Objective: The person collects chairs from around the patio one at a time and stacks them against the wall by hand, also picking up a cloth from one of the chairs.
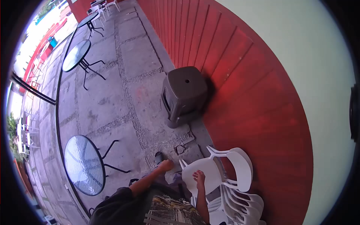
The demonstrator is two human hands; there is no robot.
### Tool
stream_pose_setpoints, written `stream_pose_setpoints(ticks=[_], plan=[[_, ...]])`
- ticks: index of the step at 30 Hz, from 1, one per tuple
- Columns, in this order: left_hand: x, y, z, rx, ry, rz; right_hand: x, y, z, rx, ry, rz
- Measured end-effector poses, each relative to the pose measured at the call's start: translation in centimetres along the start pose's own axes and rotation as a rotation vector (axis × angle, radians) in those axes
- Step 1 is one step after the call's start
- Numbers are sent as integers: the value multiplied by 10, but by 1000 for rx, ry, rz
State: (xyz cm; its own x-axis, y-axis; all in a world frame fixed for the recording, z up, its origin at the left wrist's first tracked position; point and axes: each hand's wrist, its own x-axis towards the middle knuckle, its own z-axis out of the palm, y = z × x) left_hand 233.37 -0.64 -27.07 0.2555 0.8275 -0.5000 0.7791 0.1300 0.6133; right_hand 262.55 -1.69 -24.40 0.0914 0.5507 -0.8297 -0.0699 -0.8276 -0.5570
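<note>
My left hand (166,165) is closed in a loose fist in front of my body, above the paved floor; whether anything is inside it is too small to tell. To its right, my right hand (199,176) is raised with its fingers apart and nothing in it, over the seat of a white chair (202,173). That chair tops a stack of white chairs (240,206) against the red wall. Touch between my right hand and the seat cannot be made out.
A brown plastic stool stack (186,90) stands by the red slatted wall (225,67). Round glass tables stand on the left: a near one (84,165), a middle one (77,55) and a far one (88,19). A dark pole (33,90) crosses the left edge.
</note>
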Motion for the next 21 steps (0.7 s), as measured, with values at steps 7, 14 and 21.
stream_pose_setpoints(ticks=[7, 14, 21], plan=[[-65, -109, -133, -484, 400, -345, 26, -79, 177, -235, -234, -145], [-110, -161, -232, -813, 670, -414, -29, -173, 327, -142, -423, -222], [-169, -119, -301, -1193, 862, -173, -111, -222, 407, -160, -651, -300]])
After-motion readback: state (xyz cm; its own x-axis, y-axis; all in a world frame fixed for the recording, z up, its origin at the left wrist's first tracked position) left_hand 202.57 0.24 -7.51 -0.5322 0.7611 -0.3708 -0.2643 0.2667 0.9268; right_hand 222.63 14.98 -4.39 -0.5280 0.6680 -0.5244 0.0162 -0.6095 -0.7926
